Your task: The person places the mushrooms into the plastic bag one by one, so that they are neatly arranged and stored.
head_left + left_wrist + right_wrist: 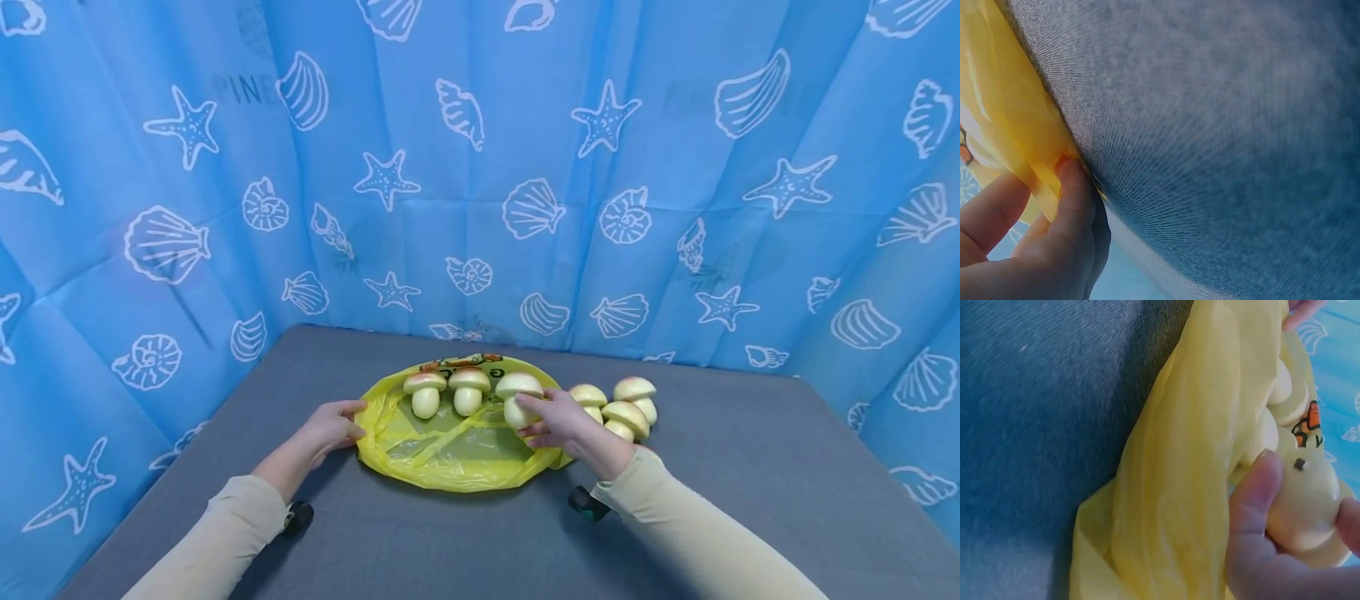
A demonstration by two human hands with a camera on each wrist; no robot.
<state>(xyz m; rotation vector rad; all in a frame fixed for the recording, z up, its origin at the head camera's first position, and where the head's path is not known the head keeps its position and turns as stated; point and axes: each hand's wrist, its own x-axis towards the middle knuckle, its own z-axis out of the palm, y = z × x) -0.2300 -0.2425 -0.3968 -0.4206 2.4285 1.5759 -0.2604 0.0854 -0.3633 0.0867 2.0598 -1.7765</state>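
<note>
A yellow plastic bag (450,479) lies spread on the grey table, its rim held wide in an oval. My left hand (335,429) pinches the bag's left edge between thumb and fingers, and the left wrist view shows the yellow film (1022,119) between them. Over the right part of the bag, my right hand (558,423) grips a toy mushroom (519,383) by its pale stem, cap up. In the right wrist view thumb and fingers hold that stem (1304,506) from both sides. Two more mushrooms, one at left (425,393) and another beside it (468,390), stand inside the bag.
Right of the bag several more mushrooms (627,418) sit in a cluster, partly behind my right hand. The grey table (750,483) reaches back to a blue curtain (480,183) printed with white shells and starfish.
</note>
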